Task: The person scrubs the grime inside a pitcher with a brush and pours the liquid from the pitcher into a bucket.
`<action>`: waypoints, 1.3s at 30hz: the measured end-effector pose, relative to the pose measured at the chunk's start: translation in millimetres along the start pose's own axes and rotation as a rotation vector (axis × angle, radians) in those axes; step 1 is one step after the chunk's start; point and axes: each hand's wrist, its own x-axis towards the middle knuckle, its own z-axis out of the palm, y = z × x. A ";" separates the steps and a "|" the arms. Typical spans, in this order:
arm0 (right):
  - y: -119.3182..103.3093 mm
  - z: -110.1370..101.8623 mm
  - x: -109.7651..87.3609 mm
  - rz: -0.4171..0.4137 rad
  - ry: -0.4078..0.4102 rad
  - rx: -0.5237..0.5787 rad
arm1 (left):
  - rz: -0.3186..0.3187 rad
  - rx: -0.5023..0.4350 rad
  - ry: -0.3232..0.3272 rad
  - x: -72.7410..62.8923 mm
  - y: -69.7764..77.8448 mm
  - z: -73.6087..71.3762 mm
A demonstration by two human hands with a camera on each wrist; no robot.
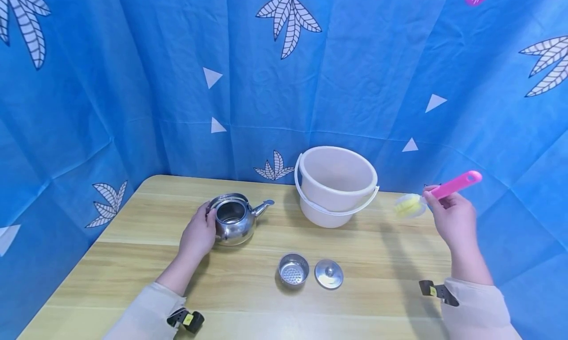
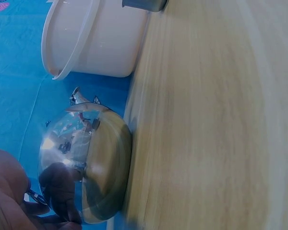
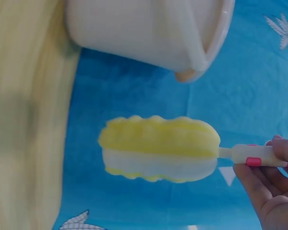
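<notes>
Blue cloth (image 1: 372,74) behind, right grip (image 1: 455,221) holds scalloped brush (image 3: 159,149).

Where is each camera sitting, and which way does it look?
Head: worn on the head, facing forward and down at the table, teapot and bucket; the left hand, right hand and both sleeves show.
Left wrist: worn there, facing the teapot's side, with the bucket beyond; part of the left hand shows.
Right wrist: worn there, facing the sponge brush and bucket; part of the right hand shows.
Both wrist views share the bucket.
</notes>
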 end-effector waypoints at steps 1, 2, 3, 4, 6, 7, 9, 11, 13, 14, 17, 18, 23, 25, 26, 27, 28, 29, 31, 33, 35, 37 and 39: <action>0.6 1.9 -0.4 -0.007 0.001 -0.017 | 0.000 0.000 0.000 0.1 0.0 0.2; 1.2 3.5 -0.8 -0.014 -0.005 -0.031 | 0.002 0.003 0.000 0.2 0.2 0.3; 1.6 5.4 -1.2 -0.014 -0.009 -0.037 | 0.001 0.002 -0.002 0.5 0.0 0.2; 2.2 7.5 -1.4 -0.019 -0.009 -0.042 | 0.002 0.002 -0.003 0.7 0.0 0.1; 3.9 11.8 -1.9 -0.026 -0.013 -0.047 | 0.001 0.004 -0.004 0.8 0.3 -0.5; 5.0 14.2 -1.8 -0.036 -0.010 -0.051 | 0.001 0.005 -0.004 0.7 0.6 -0.8; 8.3 19.6 -1.5 -0.056 -0.002 -0.055 | -0.003 0.006 -0.007 0.7 0.6 -1.5; 12.2 24.1 -1.4 -0.074 -0.006 -0.061 | -0.005 0.007 -0.010 0.5 0.9 -1.8; 16.4 28.1 -1.6 -0.084 -0.011 -0.066 | -0.006 0.007 -0.013 0.6 0.9 -1.8; 18.3 29.6 -1.9 -0.085 -0.017 -0.067 | -0.005 0.007 -0.014 0.6 0.8 -1.7; 23.3 33.7 -2.6 -0.089 -0.019 -0.062 | -0.002 0.004 -0.015 0.7 0.7 -1.5; 24.6 35.1 -2.8 -0.093 -0.015 -0.061 | -0.002 0.004 -0.015 0.7 0.7 -1.4; 29.0 43.2 -2.0 -0.157 0.036 -0.058 | -0.003 0.002 -0.015 0.4 1.0 -1.6; 31.0 46.5 -1.2 -0.206 0.066 -0.063 | -0.007 0.002 -0.016 0.2 0.9 -1.7; 32.2 47.9 -0.7 -0.230 0.074 -0.062 | -0.009 0.002 -0.018 0.0 1.0 -1.9; 33.7 49.1 -0.1 -0.256 0.085 -0.067 | -0.011 0.001 -0.020 -0.2 1.1 -2.0; 35.7 50.6 0.6 -0.285 0.101 -0.071 | -0.013 0.001 -0.021 -0.2 1.1 -2.2; 38.1 51.9 1.6 -0.311 0.114 -0.073 | -0.014 0.001 -0.022 -0.3 1.1 -2.3; 43.0 54.1 3.5 -0.349 0.125 -0.079 | -0.015 0.000 -0.023 -0.2 1.2 -2.4; 48.7 56.2 6.0 -0.382 0.138 -0.090 | -0.015 -0.001 -0.024 -0.3 1.1 -2.4; 53.5 57.7 7.9 -0.402 0.138 -0.097 | -0.015 0.000 -0.024 -0.3 0.7 -2.2; 57.3 58.5 9.1 -0.411 0.131 -0.109 | -0.014 0.000 -0.023 -0.3 0.1 -1.9; 60.5 58.9 10.7 -0.421 0.124 -0.117 | -0.013 0.001 -0.022 -0.2 -0.4 -1.8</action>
